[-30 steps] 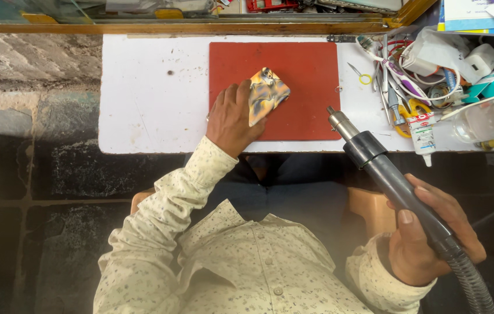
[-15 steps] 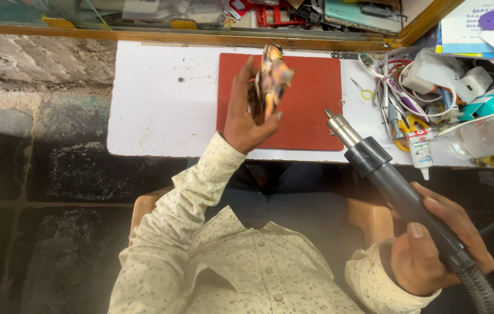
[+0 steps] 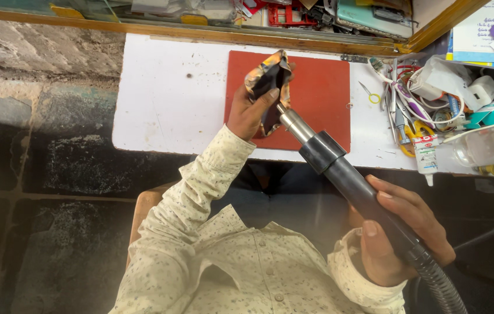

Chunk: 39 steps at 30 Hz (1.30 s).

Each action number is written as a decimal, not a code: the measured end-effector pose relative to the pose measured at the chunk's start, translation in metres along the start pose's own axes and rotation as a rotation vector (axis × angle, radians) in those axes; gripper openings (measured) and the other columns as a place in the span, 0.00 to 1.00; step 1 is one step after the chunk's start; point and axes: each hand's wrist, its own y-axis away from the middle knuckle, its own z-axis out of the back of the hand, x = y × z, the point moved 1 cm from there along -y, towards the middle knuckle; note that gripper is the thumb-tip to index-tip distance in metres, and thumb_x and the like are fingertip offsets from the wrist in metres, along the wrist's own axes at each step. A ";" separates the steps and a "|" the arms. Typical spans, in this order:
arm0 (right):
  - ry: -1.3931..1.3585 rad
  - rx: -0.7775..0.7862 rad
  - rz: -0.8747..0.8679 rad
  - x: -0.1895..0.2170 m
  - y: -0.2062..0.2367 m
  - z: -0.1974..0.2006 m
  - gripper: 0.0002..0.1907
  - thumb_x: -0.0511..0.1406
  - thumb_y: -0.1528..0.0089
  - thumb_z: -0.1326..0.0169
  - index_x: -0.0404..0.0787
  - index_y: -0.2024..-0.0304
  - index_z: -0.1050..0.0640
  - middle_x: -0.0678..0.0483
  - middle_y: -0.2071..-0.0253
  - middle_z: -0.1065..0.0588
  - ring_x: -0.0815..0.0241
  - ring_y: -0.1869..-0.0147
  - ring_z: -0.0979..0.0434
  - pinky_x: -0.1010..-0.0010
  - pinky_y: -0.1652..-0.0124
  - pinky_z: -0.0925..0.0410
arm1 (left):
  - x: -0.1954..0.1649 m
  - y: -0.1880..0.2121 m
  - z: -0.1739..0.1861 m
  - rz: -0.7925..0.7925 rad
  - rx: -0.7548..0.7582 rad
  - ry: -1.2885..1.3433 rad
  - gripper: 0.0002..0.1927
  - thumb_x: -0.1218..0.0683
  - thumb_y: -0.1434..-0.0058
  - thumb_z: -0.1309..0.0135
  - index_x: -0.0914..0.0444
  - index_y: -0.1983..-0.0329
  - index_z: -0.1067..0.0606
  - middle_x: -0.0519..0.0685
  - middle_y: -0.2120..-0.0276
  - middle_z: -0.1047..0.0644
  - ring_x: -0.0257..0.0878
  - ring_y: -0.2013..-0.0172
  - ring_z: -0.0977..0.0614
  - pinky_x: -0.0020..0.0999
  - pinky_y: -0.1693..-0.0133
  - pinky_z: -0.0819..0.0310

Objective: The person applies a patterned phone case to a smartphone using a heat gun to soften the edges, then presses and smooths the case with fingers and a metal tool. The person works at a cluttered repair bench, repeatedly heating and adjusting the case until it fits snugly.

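Note:
My left hand (image 3: 248, 111) holds a small flat patterned case (image 3: 268, 75), orange and dark, lifted on edge above the red mat (image 3: 317, 99). Its dark inner side faces the tool. My right hand (image 3: 401, 228) grips the black handle of a hot-air tool (image 3: 340, 164) with a ribbed hose trailing off to the lower right. The tool's metal nozzle (image 3: 291, 121) points up-left and its tip reaches the case just beside my left thumb.
The red mat lies on a white table (image 3: 171, 99). At the right end is a heap of cables, chargers, tweezers, scissors and a glue tube (image 3: 425, 157). A wooden-framed glass shelf (image 3: 317, 32) runs along the far edge. Dark floor lies below.
My left hand lifted the case off the mat and turned it on edge. My right hand brought the tool's nozzle up-left until it reached the case.

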 end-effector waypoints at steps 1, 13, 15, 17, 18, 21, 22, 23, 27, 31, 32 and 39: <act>-0.004 0.000 0.006 0.001 -0.001 -0.002 0.19 0.34 0.37 0.36 0.26 0.50 0.23 0.30 0.56 0.22 0.45 0.50 0.15 0.66 0.51 0.19 | 0.000 0.000 -0.001 0.002 0.009 0.009 0.22 0.62 0.28 0.48 0.70 0.32 0.34 0.54 0.43 0.23 0.38 0.49 0.20 0.36 0.48 0.22; -0.060 -0.065 0.165 -0.006 0.005 0.016 0.20 0.34 0.37 0.35 0.29 0.50 0.28 0.35 0.55 0.22 0.40 0.53 0.15 0.62 0.56 0.18 | -0.035 0.008 -0.030 -0.151 0.120 -0.442 0.43 0.69 0.38 0.55 0.51 0.19 0.46 0.50 0.35 0.35 0.34 0.51 0.30 0.33 0.47 0.29; -0.027 -0.037 0.120 -0.006 0.009 0.027 0.19 0.34 0.36 0.36 0.29 0.49 0.26 0.34 0.55 0.21 0.39 0.54 0.15 0.62 0.56 0.19 | -0.038 0.007 -0.035 -0.298 0.146 -0.528 0.45 0.68 0.42 0.54 0.51 0.21 0.48 0.48 0.34 0.36 0.40 0.36 0.32 0.39 0.29 0.36; -0.018 -0.105 0.222 -0.018 0.011 0.028 0.21 0.34 0.35 0.38 0.32 0.43 0.28 0.36 0.54 0.21 0.37 0.54 0.14 0.58 0.57 0.18 | -0.036 0.001 -0.037 -0.361 0.122 -0.546 0.46 0.62 0.42 0.47 0.50 0.21 0.49 0.51 0.28 0.40 0.45 0.30 0.38 0.43 0.26 0.41; -0.024 -0.157 0.234 -0.023 0.011 0.031 0.22 0.34 0.35 0.39 0.33 0.42 0.28 0.37 0.55 0.21 0.39 0.56 0.15 0.59 0.59 0.19 | -0.035 -0.002 -0.037 -0.392 0.110 -0.555 0.46 0.59 0.41 0.44 0.50 0.21 0.49 0.53 0.26 0.43 0.48 0.27 0.41 0.44 0.25 0.44; -0.076 -0.287 0.114 -0.035 0.009 0.046 0.23 0.36 0.36 0.44 0.32 0.40 0.28 0.37 0.54 0.22 0.46 0.62 0.19 0.64 0.64 0.23 | -0.028 -0.008 -0.036 -0.413 0.103 -0.569 0.45 0.44 0.37 0.31 0.49 0.24 0.44 0.48 0.39 0.34 0.40 0.43 0.30 0.38 0.36 0.30; -0.114 -0.317 0.049 -0.039 0.008 0.053 0.23 0.36 0.35 0.45 0.32 0.40 0.28 0.36 0.53 0.23 0.48 0.62 0.21 0.66 0.63 0.24 | -0.026 -0.008 -0.035 -0.398 0.081 -0.592 0.48 0.39 0.44 0.30 0.50 0.25 0.41 0.48 0.41 0.34 0.40 0.46 0.30 0.38 0.40 0.29; -0.180 -0.330 -0.013 -0.043 0.005 0.062 0.22 0.35 0.33 0.45 0.32 0.38 0.29 0.36 0.50 0.23 0.49 0.59 0.22 0.65 0.58 0.24 | -0.024 -0.009 -0.035 -0.382 0.060 -0.615 0.51 0.34 0.51 0.30 0.52 0.27 0.38 0.48 0.43 0.35 0.40 0.49 0.30 0.38 0.43 0.29; -0.441 -0.487 -0.171 -0.063 -0.007 0.089 0.19 0.33 0.29 0.46 0.31 0.38 0.30 0.40 0.46 0.25 0.48 0.49 0.23 0.66 0.46 0.25 | -0.016 -0.011 -0.040 -0.373 -0.006 -0.726 0.51 0.24 0.59 0.34 0.57 0.37 0.29 0.48 0.47 0.36 0.39 0.52 0.29 0.35 0.51 0.30; -0.538 -0.542 -0.161 -0.068 -0.010 0.113 0.20 0.34 0.31 0.47 0.33 0.38 0.29 0.41 0.46 0.24 0.47 0.47 0.21 0.68 0.44 0.25 | -0.011 -0.009 -0.058 -0.474 0.004 -0.874 0.46 0.30 0.59 0.28 0.61 0.46 0.28 0.51 0.43 0.37 0.43 0.42 0.30 0.39 0.41 0.30; -0.552 -0.566 -0.145 -0.066 -0.006 0.121 0.22 0.35 0.34 0.48 0.33 0.38 0.28 0.41 0.47 0.24 0.47 0.47 0.20 0.68 0.44 0.25 | -0.011 -0.009 -0.063 -0.466 0.004 -0.923 0.44 0.34 0.57 0.25 0.62 0.46 0.28 0.53 0.42 0.37 0.45 0.42 0.30 0.41 0.41 0.30; -0.520 -0.743 0.179 -0.063 -0.005 0.298 0.21 0.38 0.31 0.46 0.38 0.37 0.28 0.41 0.46 0.24 0.48 0.47 0.22 0.71 0.44 0.25 | -0.018 -0.009 -0.111 -0.516 0.067 -1.122 0.32 0.55 0.55 0.17 0.65 0.54 0.26 0.54 0.45 0.35 0.49 0.46 0.25 0.41 0.45 0.24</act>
